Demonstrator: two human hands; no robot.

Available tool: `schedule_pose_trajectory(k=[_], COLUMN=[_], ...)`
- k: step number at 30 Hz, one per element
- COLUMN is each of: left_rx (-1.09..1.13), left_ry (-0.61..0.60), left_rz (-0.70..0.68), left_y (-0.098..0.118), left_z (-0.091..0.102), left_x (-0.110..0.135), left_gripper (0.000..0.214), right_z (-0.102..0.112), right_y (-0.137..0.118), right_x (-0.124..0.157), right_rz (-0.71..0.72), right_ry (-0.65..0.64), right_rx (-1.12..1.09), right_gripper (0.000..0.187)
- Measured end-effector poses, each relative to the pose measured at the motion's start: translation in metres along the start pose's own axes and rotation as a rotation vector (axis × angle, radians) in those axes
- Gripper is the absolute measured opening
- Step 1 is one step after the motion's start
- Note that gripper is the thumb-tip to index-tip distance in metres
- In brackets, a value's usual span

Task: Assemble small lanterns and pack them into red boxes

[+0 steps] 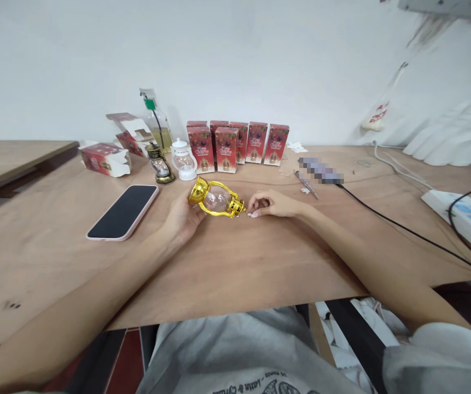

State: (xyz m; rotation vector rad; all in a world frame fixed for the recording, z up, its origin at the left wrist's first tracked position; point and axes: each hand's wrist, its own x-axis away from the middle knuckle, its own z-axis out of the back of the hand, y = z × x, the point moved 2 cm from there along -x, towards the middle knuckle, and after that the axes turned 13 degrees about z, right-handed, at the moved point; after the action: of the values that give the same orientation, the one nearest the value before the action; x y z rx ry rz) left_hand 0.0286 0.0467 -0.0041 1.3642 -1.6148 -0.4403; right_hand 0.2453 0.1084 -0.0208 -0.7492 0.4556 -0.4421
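Observation:
A shiny gold miniature lantern (217,198) with a clear globe lies on its side above the table, its top pointing right. My left hand (184,218) is closed around its base. Just beyond the lantern's top, my right hand (268,203) is curled with thumb and fingers pinched together. Something small and whitish shows at those fingertips, too small to name. Behind the left hand stand a white lantern (184,160) and a dark bronze lantern (160,164), both upright.
Several red boxes (227,150) stand along the wall. Opened boxes (104,158) and a pump bottle (159,123) are back left. A phone (123,212) lies left. Rightward are a screwdriver (307,184), a blurred-out object (320,170) with a black cable (407,220), and a power strip (460,219).

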Motion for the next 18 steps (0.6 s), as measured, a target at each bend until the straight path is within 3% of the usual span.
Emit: schedule_pose_trajectory(k=[18], left_rx=[0.004], left_ry=[0.014], left_rz=[0.007], left_y=[-0.0002], left_z=[-0.0007], left_x=[-0.0013], left_gripper=[0.021], right_z=[0.0018], right_y=[0.0002], right_x=[-0.0002], right_rz=[0.031], right_ry=[-0.045], right_rx=[0.061], right_gripper=[0.022])
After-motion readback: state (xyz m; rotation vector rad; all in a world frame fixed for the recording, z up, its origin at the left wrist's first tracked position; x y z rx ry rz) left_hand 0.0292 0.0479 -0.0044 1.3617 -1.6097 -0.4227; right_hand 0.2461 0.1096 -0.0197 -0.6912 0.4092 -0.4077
